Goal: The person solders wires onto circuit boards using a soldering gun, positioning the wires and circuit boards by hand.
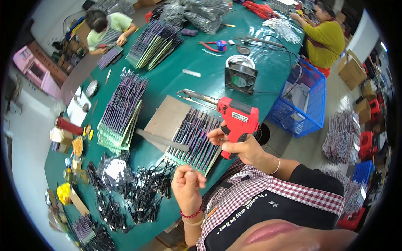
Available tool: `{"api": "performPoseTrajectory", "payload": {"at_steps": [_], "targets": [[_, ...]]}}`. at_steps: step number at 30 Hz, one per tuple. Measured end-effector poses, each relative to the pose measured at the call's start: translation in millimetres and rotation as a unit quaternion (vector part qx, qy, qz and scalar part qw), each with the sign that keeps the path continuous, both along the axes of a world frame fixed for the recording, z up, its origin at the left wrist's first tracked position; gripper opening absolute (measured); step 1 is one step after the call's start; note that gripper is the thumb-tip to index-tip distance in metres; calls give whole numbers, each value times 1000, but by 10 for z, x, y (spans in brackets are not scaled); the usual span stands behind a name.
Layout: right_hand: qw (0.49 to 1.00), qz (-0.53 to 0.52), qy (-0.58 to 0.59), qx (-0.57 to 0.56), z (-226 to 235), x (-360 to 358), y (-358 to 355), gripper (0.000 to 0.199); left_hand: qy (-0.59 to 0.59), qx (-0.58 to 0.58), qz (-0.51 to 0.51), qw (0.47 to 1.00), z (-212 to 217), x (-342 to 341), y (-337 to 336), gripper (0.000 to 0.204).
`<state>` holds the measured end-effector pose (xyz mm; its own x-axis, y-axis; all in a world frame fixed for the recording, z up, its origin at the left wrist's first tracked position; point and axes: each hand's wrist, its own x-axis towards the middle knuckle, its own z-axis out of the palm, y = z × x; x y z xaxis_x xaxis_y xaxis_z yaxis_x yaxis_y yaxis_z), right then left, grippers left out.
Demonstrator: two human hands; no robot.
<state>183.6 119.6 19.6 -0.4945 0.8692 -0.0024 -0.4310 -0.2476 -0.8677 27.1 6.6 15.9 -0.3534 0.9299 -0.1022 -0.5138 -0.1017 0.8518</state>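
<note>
In my right hand point(238, 144) is a red and black soldering gun point(238, 117), my fingers wrapped round its handle. Its long metal barrel points left over a brown board point(169, 115). Below the gun, a panel of narrow dark circuit strips with wires point(194, 136) lies on that board, its pale green edge toward me. A flat grey bar point(163, 141) crosses the left part of the panel. My left hand point(188, 184) is at the panel's near edge, fingers curled in; whatever they may hold is hidden.
Stacked strip panels point(121, 108) stand to the left, with another stack point(155, 44) beyond. Bundles of black cables point(134, 192) lie near left. A small black fan point(240, 78) faces me. A blue crate point(299, 100) stands at right. Two people point(109, 29) work across the green table point(167, 85).
</note>
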Motion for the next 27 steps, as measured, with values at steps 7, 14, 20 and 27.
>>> {"api": "performPoseTrajectory", "payload": {"at_steps": [7, 14, 20, 27], "targets": [[998, 1, -55, 24, -22, -336, -61, 46, -14, -32, 47, 998, 73, 14, 180, 11], [997, 44, -39, 47, 85, -583, -11, 36, -24, -31, 68, 997, -59, 23, 216, 14], [993, 83, -79, 40, 54, -561, -58, 20, 13, -30, 88, 996, -59, 49, 170, 16], [989, 92, -92, 65, 15, -495, -22, 16, 26, -57, 34, 997, -35, 28, 136, 17]]}}
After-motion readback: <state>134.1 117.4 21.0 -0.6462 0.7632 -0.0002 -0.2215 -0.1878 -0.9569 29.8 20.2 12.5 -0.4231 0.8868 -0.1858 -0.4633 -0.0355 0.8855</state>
